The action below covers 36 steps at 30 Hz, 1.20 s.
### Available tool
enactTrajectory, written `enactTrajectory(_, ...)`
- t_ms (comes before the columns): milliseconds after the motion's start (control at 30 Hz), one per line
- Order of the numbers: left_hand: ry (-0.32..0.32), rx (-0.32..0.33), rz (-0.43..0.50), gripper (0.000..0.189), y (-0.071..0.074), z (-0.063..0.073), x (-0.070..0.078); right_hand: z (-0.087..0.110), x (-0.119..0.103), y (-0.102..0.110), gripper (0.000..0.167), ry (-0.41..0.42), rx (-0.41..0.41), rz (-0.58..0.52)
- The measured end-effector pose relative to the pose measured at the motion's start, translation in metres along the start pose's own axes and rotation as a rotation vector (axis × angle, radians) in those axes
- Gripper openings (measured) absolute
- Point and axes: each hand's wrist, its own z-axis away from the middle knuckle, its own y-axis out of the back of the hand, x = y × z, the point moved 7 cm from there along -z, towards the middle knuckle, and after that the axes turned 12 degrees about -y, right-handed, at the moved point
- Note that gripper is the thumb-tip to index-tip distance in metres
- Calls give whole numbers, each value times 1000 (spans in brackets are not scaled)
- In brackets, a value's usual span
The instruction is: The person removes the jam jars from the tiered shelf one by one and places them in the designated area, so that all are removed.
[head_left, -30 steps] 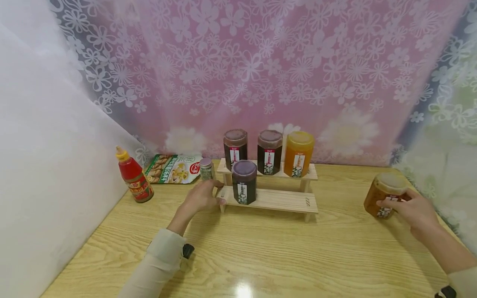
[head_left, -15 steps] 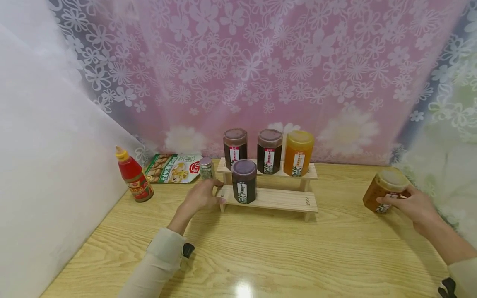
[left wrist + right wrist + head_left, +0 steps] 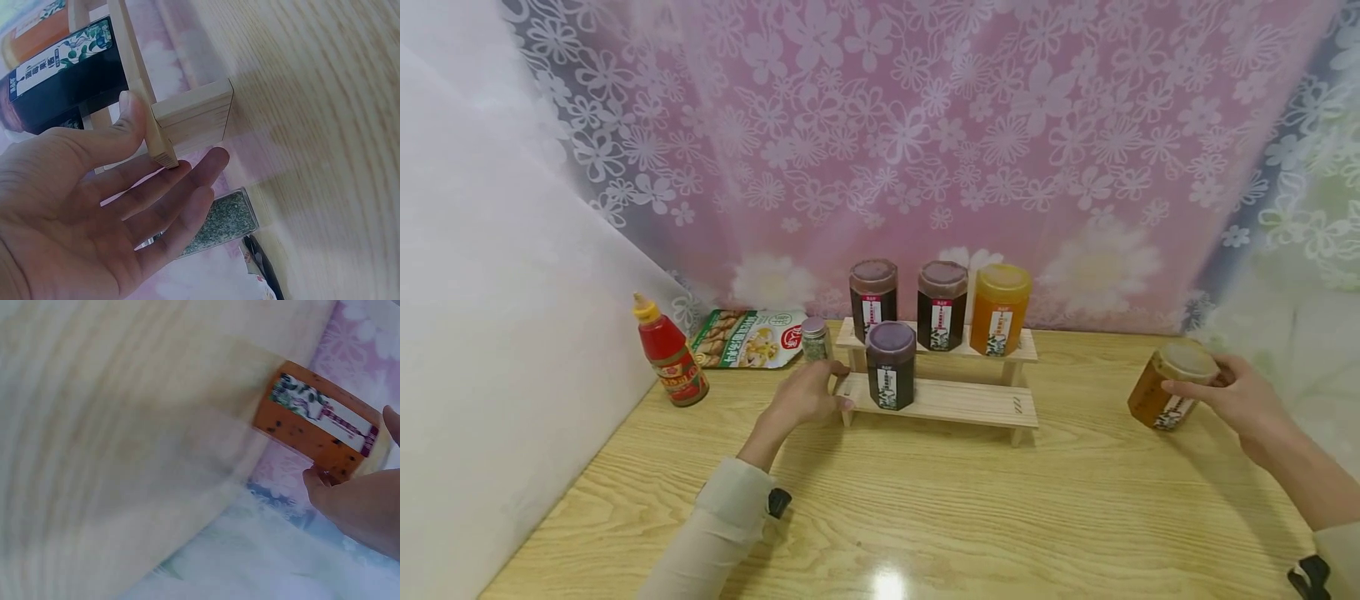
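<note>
Well right of the wooden rack (image 3: 966,400), your right hand (image 3: 1247,400) grips the amber jar (image 3: 1152,393) high up; a loose hold there could let it slip. Your left hand (image 3: 803,397) pinches the rack's left end; tugging might topple the lower dark jar (image 3: 891,371).

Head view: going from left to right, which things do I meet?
Red sauce bottle, green food packet, small herb jar, middle dark jar on the upper shelf, orange jar, amber jar in the right hand.
</note>
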Motion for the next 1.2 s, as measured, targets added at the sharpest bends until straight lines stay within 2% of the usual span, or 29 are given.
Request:
enactTrajectory(267,-10,-11,-16,55,0,-1,0,10,-24,8,92,49,82,-32)
enactTrajectory(400,-9,-10,-15,54,0,-2,0,16,-36,8,91,71,86,-53)
enactTrajectory(700,-2,-14,-24,54,0,-2,1,26,-53,-6,76,131,-34,-136)
enactTrajectory(967,9,-10,-26,54,0,-2,0,36,-68,-27,64,214,-112,-142)
enactTrajectory(1200,-5,-7,-30,51,1,-2,1,46,-83,-51,67,262,-157,-82)
